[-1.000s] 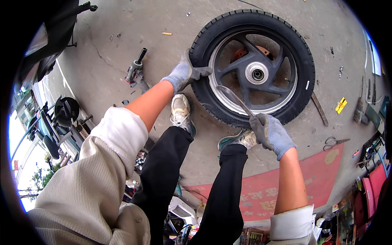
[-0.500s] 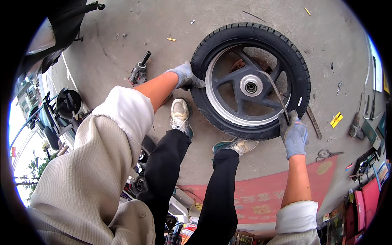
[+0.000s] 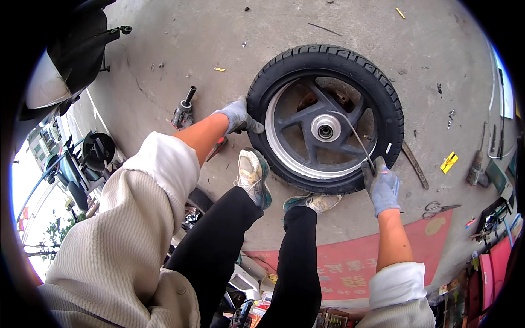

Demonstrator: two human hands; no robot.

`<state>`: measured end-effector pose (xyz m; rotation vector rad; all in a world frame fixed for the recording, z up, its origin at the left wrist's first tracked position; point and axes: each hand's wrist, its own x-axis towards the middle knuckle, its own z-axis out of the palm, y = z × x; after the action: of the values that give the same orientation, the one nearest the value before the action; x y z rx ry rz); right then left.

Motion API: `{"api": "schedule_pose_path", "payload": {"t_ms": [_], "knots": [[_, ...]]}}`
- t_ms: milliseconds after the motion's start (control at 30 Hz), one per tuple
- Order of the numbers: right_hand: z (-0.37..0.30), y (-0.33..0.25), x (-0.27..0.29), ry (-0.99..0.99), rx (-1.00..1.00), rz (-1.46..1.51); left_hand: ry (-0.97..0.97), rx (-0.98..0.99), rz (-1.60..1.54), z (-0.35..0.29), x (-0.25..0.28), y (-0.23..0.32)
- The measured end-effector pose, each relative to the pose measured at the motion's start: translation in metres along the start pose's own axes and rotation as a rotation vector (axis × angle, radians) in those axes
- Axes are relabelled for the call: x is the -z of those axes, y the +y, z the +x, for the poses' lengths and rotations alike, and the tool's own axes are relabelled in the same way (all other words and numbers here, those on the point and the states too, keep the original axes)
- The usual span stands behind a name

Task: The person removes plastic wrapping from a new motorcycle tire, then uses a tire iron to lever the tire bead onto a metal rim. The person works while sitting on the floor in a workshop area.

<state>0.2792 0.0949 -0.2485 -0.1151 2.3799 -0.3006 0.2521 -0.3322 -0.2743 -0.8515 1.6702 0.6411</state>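
A black tyre (image 3: 284,64) sits on a grey spoked wheel (image 3: 305,131) with a silver rim, lying on the ground in front of me. My left hand (image 3: 239,116), in a grey-blue glove, grips the tyre's left edge, thumb on top and other fingers partly hidden. At the lower right of the wheel my gloved right hand (image 3: 379,183) is closed round a thin, bent metal tyre lever (image 3: 358,136). The lever slants over the rim and spokes, its far end near the hub (image 3: 326,128). A brake disc (image 3: 307,101) shows behind the spokes.
My shoes stand at the tyre's near edge. An impact wrench (image 3: 183,113) lies to the left. On the right are a flat metal bar (image 3: 415,165), scissors (image 3: 441,208) and a yellow packet (image 3: 449,162). A red mat (image 3: 394,240) lies nearer. A vehicle part (image 3: 65,60) juts in at far left.
My left foot has turned and moved up to the tyre. The wheel and both hands sit further left and slightly lower in view, partly because the view shifted. Both grips stay.
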Motion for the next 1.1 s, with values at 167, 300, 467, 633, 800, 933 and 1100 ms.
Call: {"api": "schedule_pose_path", "payload": {"t_ms": [167,300,467,633,800,933,1100], "knots": [[0.003,0.014,-0.008,-0.089,-0.047,0.187,-0.019,0.041,0.037,0.011,-0.003,0.002],[0.005,0.006,0.002,-0.143,0.020,0.048,0.051,0.017,0.012,0.013,-0.011,-0.001],[0.010,0.005,-0.009,-0.021,0.061,0.049,0.019,0.192,0.049,0.016,-0.003,0.007],[-0.012,0.010,0.008,-0.145,-0.100,0.205,0.455,-0.646,0.251,-0.027,0.011,0.089],[-0.019,-0.012,0.068,-0.292,0.269,0.038,0.717,-0.812,0.226,-0.029,-0.017,0.136],[0.006,-0.040,0.146,-0.581,0.358,-0.247,0.522,-0.691,0.130,-0.042,-0.003,0.138],[0.062,-0.102,0.168,-0.900,0.288,-0.550,0.528,-0.587,0.212,-0.052,-0.002,0.146]]}}
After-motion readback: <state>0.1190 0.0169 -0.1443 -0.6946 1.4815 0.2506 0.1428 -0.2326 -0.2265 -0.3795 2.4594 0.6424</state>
